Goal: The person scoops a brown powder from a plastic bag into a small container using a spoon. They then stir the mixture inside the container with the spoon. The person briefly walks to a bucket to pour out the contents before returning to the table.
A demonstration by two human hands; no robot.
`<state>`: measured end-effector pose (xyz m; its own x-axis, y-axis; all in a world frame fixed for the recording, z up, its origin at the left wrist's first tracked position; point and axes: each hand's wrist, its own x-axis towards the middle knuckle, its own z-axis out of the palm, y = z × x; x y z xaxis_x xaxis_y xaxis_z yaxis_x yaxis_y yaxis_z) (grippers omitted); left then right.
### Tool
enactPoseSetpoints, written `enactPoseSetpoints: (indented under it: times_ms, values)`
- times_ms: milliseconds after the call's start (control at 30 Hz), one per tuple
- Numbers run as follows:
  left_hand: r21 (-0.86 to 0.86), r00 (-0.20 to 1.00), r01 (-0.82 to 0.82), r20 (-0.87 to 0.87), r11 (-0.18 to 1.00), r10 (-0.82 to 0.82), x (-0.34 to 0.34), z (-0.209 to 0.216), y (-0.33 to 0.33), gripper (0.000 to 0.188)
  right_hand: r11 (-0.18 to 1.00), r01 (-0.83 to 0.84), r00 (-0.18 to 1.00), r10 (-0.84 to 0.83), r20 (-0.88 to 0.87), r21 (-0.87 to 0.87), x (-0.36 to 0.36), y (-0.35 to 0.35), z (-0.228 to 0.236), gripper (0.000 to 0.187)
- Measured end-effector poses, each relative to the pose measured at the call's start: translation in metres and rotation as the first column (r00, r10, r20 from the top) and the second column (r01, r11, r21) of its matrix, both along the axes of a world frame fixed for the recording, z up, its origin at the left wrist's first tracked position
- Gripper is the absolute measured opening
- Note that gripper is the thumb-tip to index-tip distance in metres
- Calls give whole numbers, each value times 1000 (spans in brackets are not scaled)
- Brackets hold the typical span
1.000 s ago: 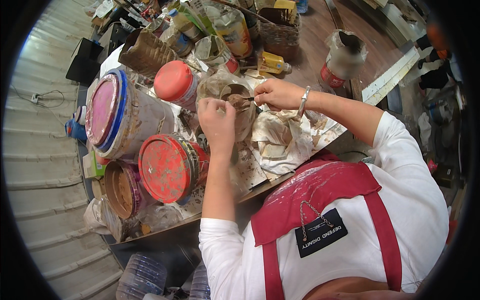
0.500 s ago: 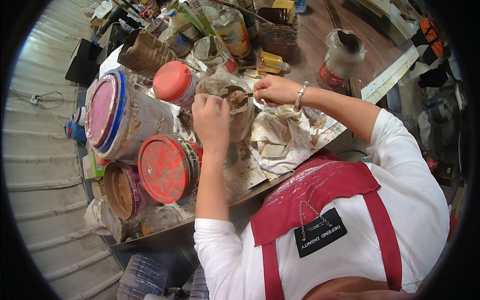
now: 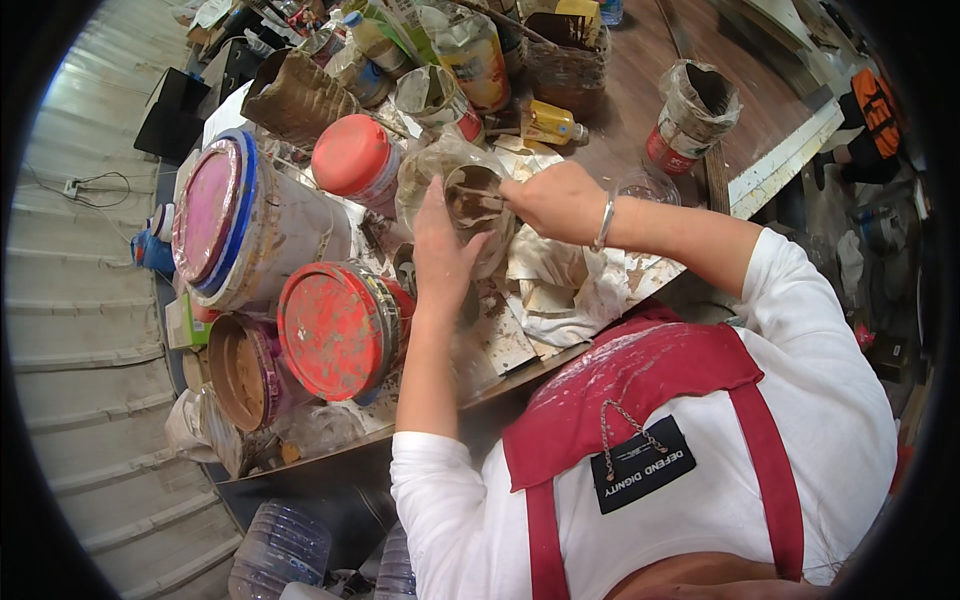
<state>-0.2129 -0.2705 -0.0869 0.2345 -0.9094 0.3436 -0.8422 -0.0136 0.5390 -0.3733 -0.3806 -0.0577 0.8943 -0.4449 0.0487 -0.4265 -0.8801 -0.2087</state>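
Note:
A cloudy plastic container (image 3: 492, 262) with brown matter smeared inside its round mouth stands at the table's near edge. My left hand (image 3: 443, 250) clasps its left and near sides, the fingers pointing away from me and the thumb spread to the right. My right hand (image 3: 560, 203), closed in a grip, holds a thin mud-coated tool (image 3: 482, 194) that reaches into the mouth; the tool's exact kind is hard to make out. Just below my right wrist lies a stained, crumpled cloth (image 3: 545, 275).
Left stand a white bucket with a blue-rimmed lid (image 3: 285, 235), a red-lidded tub (image 3: 335, 330), a jar with a red lid (image 3: 350, 155) and an open brown-coated pot (image 3: 238, 370). Behind are cut bottles and a yellow bottle (image 3: 548, 123). A cut plastic bottle (image 3: 680, 135) stands right.
My left hand has opened out of a pinch at the rim and moved around the container's side. My right hand has turned knuckles-up, its tool now deeper in the mouth.

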Motion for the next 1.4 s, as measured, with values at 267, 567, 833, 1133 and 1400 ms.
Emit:
enactPoseSetpoints:
  times_ms: [267,567,833,1133,1400]
  values:
    - [-15,999,-24,-43,1000,23,3,-8,-4,81,940,-94,944,189,269,-328,-4,-4,-22,7]
    - [32,997,-58,-49,998,60,-1,-7,-5,81,994,21,997,-29,75,104,-5,-2,-15,13]
    - [-20,990,8,-141,1000,-10,4,-2,-4,73,953,93,976,-144,162,289,-4,-6,-9,21]
    - [2,748,-112,-658,994,85,15,13,1,61,950,72,957,-152,248,304,-11,-9,-9,25]
    - [66,992,73,-109,995,-65,7,1,-9,97,928,24,961,-124,248,373,-10,-12,-9,26]
